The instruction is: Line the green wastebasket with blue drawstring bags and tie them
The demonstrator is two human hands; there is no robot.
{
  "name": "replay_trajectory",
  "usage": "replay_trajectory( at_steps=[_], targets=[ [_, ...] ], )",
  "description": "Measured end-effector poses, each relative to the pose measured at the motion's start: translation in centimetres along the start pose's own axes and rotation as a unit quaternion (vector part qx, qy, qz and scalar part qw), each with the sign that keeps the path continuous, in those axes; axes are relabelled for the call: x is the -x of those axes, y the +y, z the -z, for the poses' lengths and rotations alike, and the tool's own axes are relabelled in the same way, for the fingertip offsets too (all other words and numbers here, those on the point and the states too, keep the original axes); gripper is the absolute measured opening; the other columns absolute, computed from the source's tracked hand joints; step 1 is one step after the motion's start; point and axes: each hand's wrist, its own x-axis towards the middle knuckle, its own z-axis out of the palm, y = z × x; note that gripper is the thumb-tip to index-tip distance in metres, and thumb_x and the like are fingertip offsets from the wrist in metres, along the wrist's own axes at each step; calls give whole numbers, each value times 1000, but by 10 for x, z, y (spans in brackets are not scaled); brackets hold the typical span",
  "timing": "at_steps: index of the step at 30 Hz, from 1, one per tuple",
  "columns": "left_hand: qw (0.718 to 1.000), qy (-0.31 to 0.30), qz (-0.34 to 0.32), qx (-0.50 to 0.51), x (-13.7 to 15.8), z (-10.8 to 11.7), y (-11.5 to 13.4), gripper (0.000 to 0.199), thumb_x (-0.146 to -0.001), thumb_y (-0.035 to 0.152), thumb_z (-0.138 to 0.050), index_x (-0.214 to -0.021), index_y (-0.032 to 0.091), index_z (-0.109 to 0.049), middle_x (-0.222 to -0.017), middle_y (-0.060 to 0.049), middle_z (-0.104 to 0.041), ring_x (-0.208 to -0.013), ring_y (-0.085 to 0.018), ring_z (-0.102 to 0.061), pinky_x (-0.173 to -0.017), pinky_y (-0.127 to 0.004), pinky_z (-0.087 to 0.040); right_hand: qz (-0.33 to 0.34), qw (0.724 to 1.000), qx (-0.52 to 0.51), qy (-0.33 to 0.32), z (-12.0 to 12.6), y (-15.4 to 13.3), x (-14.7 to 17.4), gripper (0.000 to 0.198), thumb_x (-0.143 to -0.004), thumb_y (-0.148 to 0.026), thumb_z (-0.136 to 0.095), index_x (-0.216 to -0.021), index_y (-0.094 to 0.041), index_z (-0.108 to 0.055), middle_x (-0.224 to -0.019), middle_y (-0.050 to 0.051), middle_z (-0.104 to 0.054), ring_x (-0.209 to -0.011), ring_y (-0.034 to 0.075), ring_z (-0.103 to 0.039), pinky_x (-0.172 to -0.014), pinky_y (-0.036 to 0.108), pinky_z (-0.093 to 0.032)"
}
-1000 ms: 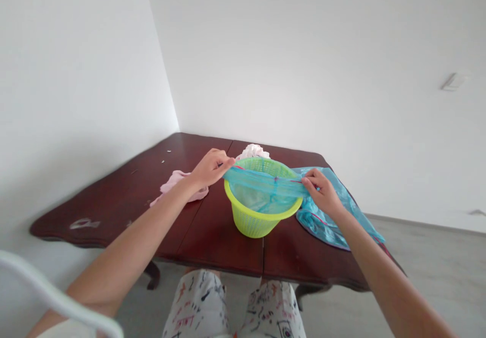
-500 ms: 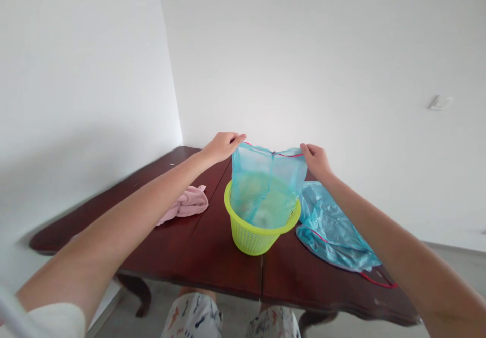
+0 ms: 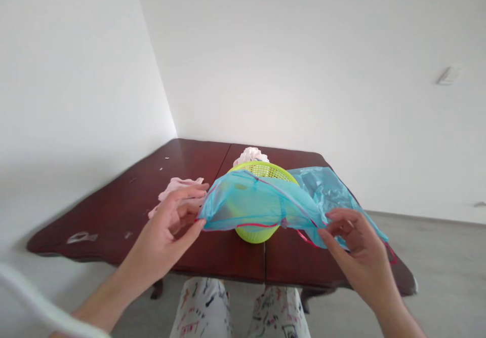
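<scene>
A sheer blue drawstring bag (image 3: 261, 201) with red cord along its mouth is stretched between my hands, in front of and partly over a yellow-green plastic basket (image 3: 257, 235). My left hand (image 3: 170, 226) pinches the bag's left corner between thumb and fingers. At the opposite corner, my right hand (image 3: 355, 249) grips the edge the same way. The bag hides most of the basket, so I cannot tell what lies inside it. Just beyond my left fingers is a crumpled pink cloth (image 3: 178, 185).
A second blue bag (image 3: 322, 188) lies spread on the right of the dark wooden table (image 3: 125, 203). Behind the basket sits a bunched whitish cloth (image 3: 251, 155). White walls meet at the table's far left. A wall switch (image 3: 448, 75) is on the right.
Both hands have come down and closer to me with the bag. Its mouth has tipped toward me, away from standing upright in the basket. The whitish cloth behind now shows.
</scene>
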Motion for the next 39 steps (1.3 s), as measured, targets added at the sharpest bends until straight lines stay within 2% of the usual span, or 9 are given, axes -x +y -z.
replay_trajectory(
  at_steps=[5, 8, 13, 17, 20, 25, 31, 35, 39],
  targets=[
    [986, 80, 135, 61, 64, -32, -36, 27, -108, 40, -88, -132, 30, -81, -118, -9, -89, -95, -27, -89, -86, -40, -78, -87, 995, 25, 53, -43, 31, 58, 21, -107, -44, -88, -110, -27, -75, -91, 4, -79, -73, 22, -76, -61, 32, -61],
    [982, 64, 170, 46, 80, -35, -47, 22, -109, 46, -86, -111, 25, -83, -99, -6, -87, -88, -25, -86, -84, -36, -75, -85, 993, 50, 69, -59, 40, 72, 15, -115, -39, -78, -107, -27, -74, -92, 3, -78, -76, 21, -76, -66, 33, -61],
    [970, 82, 214, 83, 82, -35, -47, 31, -108, 53, -88, -108, 24, -78, -105, -5, -84, -98, -25, -84, -92, -34, -73, -70, 989, 99, 90, -65, 51, 72, 15, -114, -39, -75, -122, -26, -73, -109, 7, -79, -92, 24, -78, -86, 41, -66],
    [956, 138, 231, 120, 85, -42, -54, 44, -99, 54, -98, -120, 23, -76, -121, -7, -83, -115, -26, -84, -101, -39, -76, -163, 983, 15, 80, -81, 74, 87, 37, -104, -51, -86, -124, -25, -68, -108, 8, -80, -90, 26, -80, -80, 41, -69],
    [941, 158, 257, 152, 89, -47, -64, 56, -90, 55, -105, -118, 24, -69, -115, -3, -81, -102, -22, -84, -90, -37, -78, -235, 967, -82, 57, -93, 87, 102, 47, -98, -67, -90, -106, -24, -70, -95, 6, -80, -80, 25, -78, -69, 36, -65],
    [890, 183, 353, 220, 91, -50, -65, 72, -73, 57, -116, -114, 24, -68, -99, 3, -75, -84, -14, -75, -78, -28, -75, -256, 949, -142, 112, -81, 70, 109, 49, -104, -68, -87, -92, -22, -75, -92, 6, -82, -87, 24, -76, -84, 36, -62],
    [847, 96, 384, 355, 91, -39, -33, 60, -79, 55, -115, -98, 19, -70, -80, 5, -62, -73, -10, -62, -70, -19, -64, -183, 922, -330, 91, -51, 11, 95, 41, -111, -47, -82, -80, -24, -69, -78, 2, -73, -78, 21, -69, -78, 34, -58],
    [888, 40, 316, 330, 96, -13, -13, 57, -93, 66, -102, -88, 19, -70, -69, 4, -57, -67, -11, -56, -74, -24, -59, -136, 920, -362, 60, -36, -28, 87, 36, -115, -40, -75, -83, -25, -71, -72, 2, -69, -71, 20, -64, -73, 33, -56],
    [924, -132, 318, 164, 97, 26, -3, 55, -104, 72, -88, -95, 18, -80, -71, 0, -63, -61, -11, -50, -59, -21, -44, -127, 917, -364, 98, -19, -53, 71, 40, -115, -42, -77, -80, -24, -71, -69, 1, -66, -66, 17, -61, -73, 33, -59]
  ],
)
